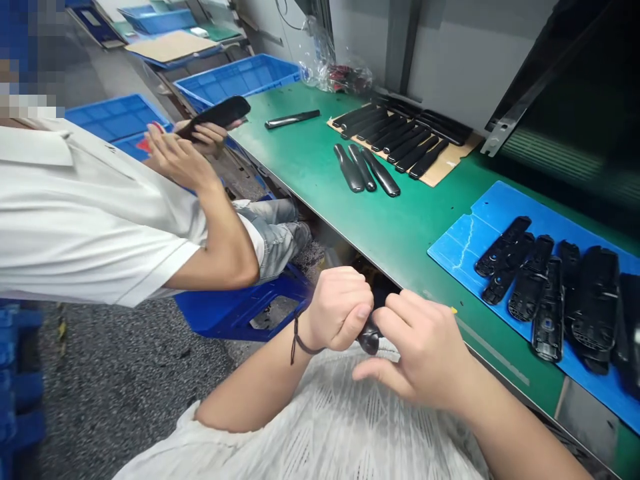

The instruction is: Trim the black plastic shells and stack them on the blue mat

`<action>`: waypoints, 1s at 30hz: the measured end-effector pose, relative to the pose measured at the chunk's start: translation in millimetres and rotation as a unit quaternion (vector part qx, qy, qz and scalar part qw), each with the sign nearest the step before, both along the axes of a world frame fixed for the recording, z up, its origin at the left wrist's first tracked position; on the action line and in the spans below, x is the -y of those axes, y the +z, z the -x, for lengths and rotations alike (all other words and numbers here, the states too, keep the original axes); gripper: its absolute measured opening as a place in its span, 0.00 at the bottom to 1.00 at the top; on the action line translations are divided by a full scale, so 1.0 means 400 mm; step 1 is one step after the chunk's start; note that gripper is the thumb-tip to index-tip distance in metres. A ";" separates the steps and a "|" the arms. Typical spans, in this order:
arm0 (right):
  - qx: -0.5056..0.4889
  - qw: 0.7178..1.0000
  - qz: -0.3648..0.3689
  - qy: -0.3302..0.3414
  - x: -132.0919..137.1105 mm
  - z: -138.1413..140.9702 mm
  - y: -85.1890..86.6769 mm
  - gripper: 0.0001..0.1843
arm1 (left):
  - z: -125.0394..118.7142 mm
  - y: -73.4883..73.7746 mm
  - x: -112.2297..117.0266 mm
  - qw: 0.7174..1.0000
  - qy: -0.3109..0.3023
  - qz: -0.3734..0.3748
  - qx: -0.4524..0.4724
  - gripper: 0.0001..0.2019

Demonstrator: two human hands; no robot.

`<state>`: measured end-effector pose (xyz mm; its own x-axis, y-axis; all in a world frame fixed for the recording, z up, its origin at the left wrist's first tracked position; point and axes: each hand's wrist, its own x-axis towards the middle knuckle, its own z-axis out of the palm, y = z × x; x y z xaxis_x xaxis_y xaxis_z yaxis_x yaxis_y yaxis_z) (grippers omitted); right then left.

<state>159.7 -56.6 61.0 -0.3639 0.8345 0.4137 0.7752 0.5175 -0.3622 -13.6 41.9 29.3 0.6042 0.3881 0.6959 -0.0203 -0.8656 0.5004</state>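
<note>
At the left, a co-worker in a white polo shirt (75, 200) sits on a blue plastic stool (235, 307), one hand (175, 157) gripping a black shell (217, 112) raised in front of the body, while the other hand (203, 139) supports it from beneath. Blue plastic crates (117, 117) stand beyond, their contents not visible, and a clear plastic bag (315, 60) of red and black bits sits at the far end of the green workbench (320, 180). Near the bench edge, the left hand (340, 310) is closed in a fist around a glossy black part (370, 340), and the right hand (420, 350) curls over its other end, pinching it, so most of the part is hidden. Further right, black bars (400, 137) lie in tidy parallel rows on a cardboard sheet (435, 175), apparently for easy picking, three loose bars (363, 170) lie beside it, and dark ribbed housings (550, 293) lie side by side on a blue mat (450, 253).
</note>
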 end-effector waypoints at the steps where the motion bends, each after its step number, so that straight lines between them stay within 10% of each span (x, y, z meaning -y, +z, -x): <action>1: 0.007 1.000 0.004 0.000 -0.002 0.000 -0.001 0.34 | -0.001 0.000 0.000 1.000 0.002 -0.001 -0.002 0.17; 21: 0.094 0.962 -0.219 -0.133 0.003 -0.001 -0.067 0.28 | -0.042 -0.043 0.073 0.961 0.140 0.240 0.012 0.25; 30: -0.080 0.981 -0.141 -0.111 -0.023 -0.038 -0.063 0.08 | -0.043 -0.046 0.091 0.860 -0.072 0.505 0.000 0.26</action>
